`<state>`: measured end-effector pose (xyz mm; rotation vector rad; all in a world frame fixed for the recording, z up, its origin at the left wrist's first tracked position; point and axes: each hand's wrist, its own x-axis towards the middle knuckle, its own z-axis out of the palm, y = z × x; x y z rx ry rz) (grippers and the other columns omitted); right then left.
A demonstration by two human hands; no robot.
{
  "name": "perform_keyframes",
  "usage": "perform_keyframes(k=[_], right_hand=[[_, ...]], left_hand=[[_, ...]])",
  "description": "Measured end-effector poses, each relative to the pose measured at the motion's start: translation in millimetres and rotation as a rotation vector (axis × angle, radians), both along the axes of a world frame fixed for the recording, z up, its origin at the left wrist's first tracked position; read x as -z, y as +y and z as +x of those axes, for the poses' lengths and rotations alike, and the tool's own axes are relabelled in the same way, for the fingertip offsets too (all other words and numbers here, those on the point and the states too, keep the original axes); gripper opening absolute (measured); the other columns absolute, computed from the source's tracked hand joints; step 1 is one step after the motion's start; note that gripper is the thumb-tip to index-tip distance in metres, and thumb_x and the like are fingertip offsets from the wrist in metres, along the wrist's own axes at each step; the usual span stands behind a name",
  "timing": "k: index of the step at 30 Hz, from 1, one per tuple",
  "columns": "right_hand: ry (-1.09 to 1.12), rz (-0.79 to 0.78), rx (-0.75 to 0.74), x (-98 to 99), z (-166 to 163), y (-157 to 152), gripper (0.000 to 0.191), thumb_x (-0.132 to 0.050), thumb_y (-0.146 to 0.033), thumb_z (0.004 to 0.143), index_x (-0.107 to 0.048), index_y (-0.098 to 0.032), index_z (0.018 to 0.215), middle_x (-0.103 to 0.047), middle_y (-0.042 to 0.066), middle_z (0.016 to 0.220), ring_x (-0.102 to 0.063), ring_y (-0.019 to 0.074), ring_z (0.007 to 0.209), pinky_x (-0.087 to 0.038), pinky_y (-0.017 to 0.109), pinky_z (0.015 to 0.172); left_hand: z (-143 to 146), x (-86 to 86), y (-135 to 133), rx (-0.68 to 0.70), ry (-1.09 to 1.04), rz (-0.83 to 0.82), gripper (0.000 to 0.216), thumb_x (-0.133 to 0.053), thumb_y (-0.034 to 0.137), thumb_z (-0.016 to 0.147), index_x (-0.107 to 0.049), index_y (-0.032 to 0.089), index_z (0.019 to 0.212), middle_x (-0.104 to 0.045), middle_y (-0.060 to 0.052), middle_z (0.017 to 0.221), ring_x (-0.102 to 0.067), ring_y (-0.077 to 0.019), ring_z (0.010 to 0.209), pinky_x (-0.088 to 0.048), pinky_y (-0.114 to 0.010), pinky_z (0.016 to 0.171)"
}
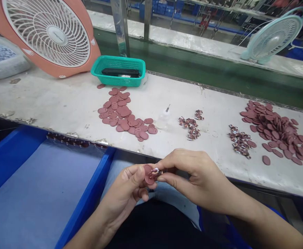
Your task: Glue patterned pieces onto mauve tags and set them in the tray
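In front of my body, my left hand (130, 188) pinches a reddish-brown oval disc (147, 173) between thumb and fingers. My right hand (190, 174) closes thumb and forefinger on a small brown figurine (155, 173) with white and tan spots, which sits against the disc's face. Whether the two are stuck together I cannot tell. Beyond my hands, a pile of similar discs (124, 112) lies on the white bench. To its right stands a small translucent bottle (165, 116) with a thin metal needle tip. Small figurines (190, 127) lie clustered to the right of the bottle.
A teal basket (119, 81) with a black item stands behind the discs, beside an orange fan (56, 38). On the right are another disc pile (281, 129) and more figurines (241, 141). A blue bin (89, 193) is at lower left. A green belt (193, 65) runs behind the bench.
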<state>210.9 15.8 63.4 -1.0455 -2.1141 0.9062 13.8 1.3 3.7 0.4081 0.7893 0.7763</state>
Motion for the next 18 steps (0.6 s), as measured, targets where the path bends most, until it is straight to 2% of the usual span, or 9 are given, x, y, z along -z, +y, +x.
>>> perform_keyframes(k=[7, 13, 18], right_hand=[[0.000, -0.013, -0.035, -4.7, -3.1, 3.1, 0.012, -0.067, -0.010, 0.089, -0.070, -0.016, 0.099, -0.075, 0.000, 0.089, -0.067, 0.0090, 0.083, -0.049, 0.017, 0.076], [-0.025, 0.044, -0.057, -7.7, -2.3, 0.8, 0.012, -0.065, -0.011, 0.091, -0.069, -0.014, 0.102, -0.075, 0.003, 0.091, -0.068, 0.0113, 0.082, -0.051, 0.019, 0.074], [-0.077, 0.073, -0.066, -9.5, 1.6, 3.4, 0.013, -0.061, -0.011, 0.093, -0.070, -0.013, 0.102, -0.075, 0.006, 0.092, -0.067, 0.0140, 0.083, -0.052, 0.022, 0.077]], left_hand=[[-1.1, -1.3, -0.5, 0.016, -0.004, -0.009, 0.032, -0.083, 0.049, 0.071, -0.078, 0.018, 0.073, -0.069, -0.002, 0.065, -0.058, -0.0071, 0.057, -0.045, -0.010, 0.046], [1.5, -3.9, 2.4, 0.026, 0.017, -0.026, 0.033, -0.084, 0.048, 0.069, -0.078, 0.017, 0.074, -0.065, -0.001, 0.066, -0.056, -0.0071, 0.057, -0.045, -0.011, 0.045], [2.7, -6.9, 5.4, -0.006, 0.041, -0.078, 0.032, -0.091, 0.044, 0.061, -0.075, 0.016, 0.067, -0.063, 0.000, 0.062, -0.056, -0.0072, 0.057, -0.044, -0.011, 0.045]])
